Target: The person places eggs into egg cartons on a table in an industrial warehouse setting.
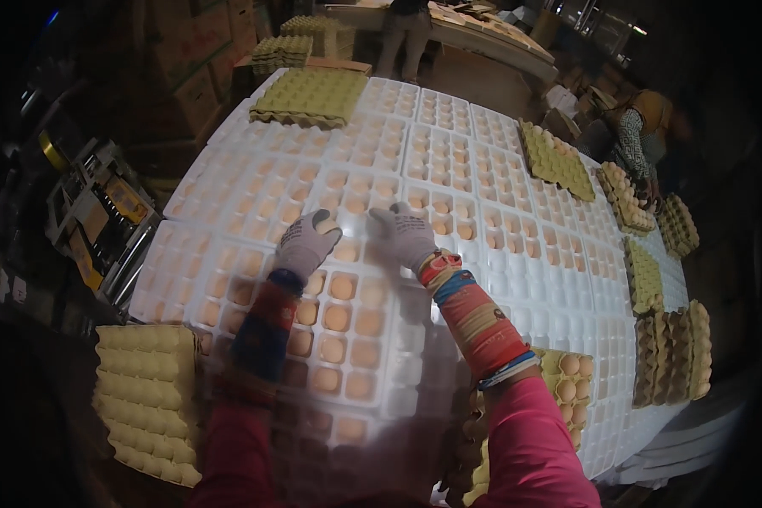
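Yellowish pulp trays (pixel 144 398) at lower left. Person's gloved left hand (pixel 311 241) over white trays (pixel 389 343); fingers curled, cannot tell whether gripping egg. Brown eggs (pixel 343 286) in tray cells beneath and around. Gloved right hand (pixel 404 233) near left; fingers bent, grasp likewise unclear. Egg-bearing pulp tray (pixel 552 362) beside right forearm.

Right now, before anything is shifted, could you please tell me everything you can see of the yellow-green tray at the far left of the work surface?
The yellow-green tray looks like moulded pulp, roughly rectangular, with rows of rounded bumps and a scalloped near edge. It lies flat, bumps up, on white plastic trays. No eggs show on it. I cannot tell whether it is one tray or several nested. Neither the left hand nor the right hand touches it.
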Available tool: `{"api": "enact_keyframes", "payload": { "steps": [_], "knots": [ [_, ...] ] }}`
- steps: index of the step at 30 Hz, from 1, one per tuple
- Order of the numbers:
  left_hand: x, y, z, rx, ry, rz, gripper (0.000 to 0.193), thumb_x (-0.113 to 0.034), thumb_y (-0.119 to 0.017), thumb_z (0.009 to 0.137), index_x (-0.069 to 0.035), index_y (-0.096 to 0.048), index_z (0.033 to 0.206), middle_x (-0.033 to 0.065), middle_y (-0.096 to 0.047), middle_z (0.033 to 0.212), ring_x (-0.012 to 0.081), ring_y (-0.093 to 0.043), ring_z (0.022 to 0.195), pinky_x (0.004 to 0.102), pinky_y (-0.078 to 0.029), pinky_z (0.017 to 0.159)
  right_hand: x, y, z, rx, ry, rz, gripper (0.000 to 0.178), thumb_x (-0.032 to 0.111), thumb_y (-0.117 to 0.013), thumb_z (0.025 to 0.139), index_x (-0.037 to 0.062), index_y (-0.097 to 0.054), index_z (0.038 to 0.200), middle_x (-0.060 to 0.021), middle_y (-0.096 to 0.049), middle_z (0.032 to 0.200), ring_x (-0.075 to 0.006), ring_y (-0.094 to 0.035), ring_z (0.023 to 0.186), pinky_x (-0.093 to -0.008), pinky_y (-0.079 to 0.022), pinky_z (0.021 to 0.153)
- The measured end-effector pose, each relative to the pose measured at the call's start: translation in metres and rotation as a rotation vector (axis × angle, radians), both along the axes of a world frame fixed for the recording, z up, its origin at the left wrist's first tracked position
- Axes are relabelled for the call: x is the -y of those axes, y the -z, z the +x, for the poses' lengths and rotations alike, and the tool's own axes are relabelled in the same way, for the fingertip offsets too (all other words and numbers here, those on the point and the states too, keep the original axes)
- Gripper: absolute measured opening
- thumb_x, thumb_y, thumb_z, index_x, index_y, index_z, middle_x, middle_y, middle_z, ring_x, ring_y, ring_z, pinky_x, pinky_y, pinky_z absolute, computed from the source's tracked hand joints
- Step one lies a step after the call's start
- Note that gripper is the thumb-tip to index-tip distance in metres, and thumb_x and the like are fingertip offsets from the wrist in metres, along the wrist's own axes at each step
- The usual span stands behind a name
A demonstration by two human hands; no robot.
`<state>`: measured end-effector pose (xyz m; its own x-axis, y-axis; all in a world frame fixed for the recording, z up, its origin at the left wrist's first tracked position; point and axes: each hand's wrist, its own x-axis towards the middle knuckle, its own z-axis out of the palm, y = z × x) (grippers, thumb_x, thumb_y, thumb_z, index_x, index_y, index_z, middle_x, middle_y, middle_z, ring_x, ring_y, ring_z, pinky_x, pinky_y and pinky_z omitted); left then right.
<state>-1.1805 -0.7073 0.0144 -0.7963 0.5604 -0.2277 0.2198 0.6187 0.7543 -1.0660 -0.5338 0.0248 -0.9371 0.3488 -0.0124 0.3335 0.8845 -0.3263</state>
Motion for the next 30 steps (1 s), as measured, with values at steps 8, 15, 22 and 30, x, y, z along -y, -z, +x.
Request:
{"api": "enact_keyframes", "payload": {
  "steps": [8,15,22,30],
  "knots": [
    [0.011,-0.015,-0.021,-0.35,0.181,-0.577,0.05,-0.039,-0.064,0.08,-0.018,-0.062,0.125,0.0114,-0.064,0.122,0.0295,-0.063,0.107,0.0414,-0.048,0.095,-0.032,0.018,-0.005,-0.116,0.061,0.011,0.043,0.033,-0.055,0.088,0.0157,-0.055,0.128,-0.0147,-0.06,0.121,-0.0338,-0.059,0.108,-0.0444,-0.047,0.091],
    [-0.029,0.011,-0.035,-0.008,-0.02,0.494,0.042,-0.029,-0.066,0.087,-0.007,-0.061,0.123,0.0153,-0.061,0.123,0.036,-0.057,0.113,0.0375,-0.046,0.096,-0.068,0.041,0.012,-0.316,0.203,-0.147,0.04,0.034,-0.052,0.092,0.0146,-0.057,0.127,-0.0148,-0.061,0.12,-0.0355,-0.055,0.113,-0.0453,-0.044,0.097],
    [-0.074,0.1,-0.022,-0.927,0.146,-0.28,0.053,-0.048,-0.041,0.096,-0.019,-0.047,0.141,0.0141,-0.034,0.152,0.0341,-0.03,0.14,0.0608,-0.014,0.114,-0.053,-0.088,0.15,-0.375,0.286,-0.715,0.032,0.016,-0.062,0.093,0.0042,-0.063,0.123,-0.0039,-0.068,0.116,-0.0095,-0.06,0.099,-0.0246,-0.048,0.086],
    [-0.062,0.092,-0.024,-1.121,0.083,0.095,0.047,-0.035,-0.055,0.094,-0.021,-0.05,0.139,0.0078,-0.046,0.144,0.0254,-0.041,0.132,0.0469,-0.02,0.116,0.03,-0.141,0.459,-0.379,0.848,-0.239,0.032,0.007,-0.062,0.09,-0.0002,-0.062,0.122,-0.0078,-0.069,0.109,-0.0116,-0.063,0.098,-0.0267,-0.052,0.085]
  ]
}}
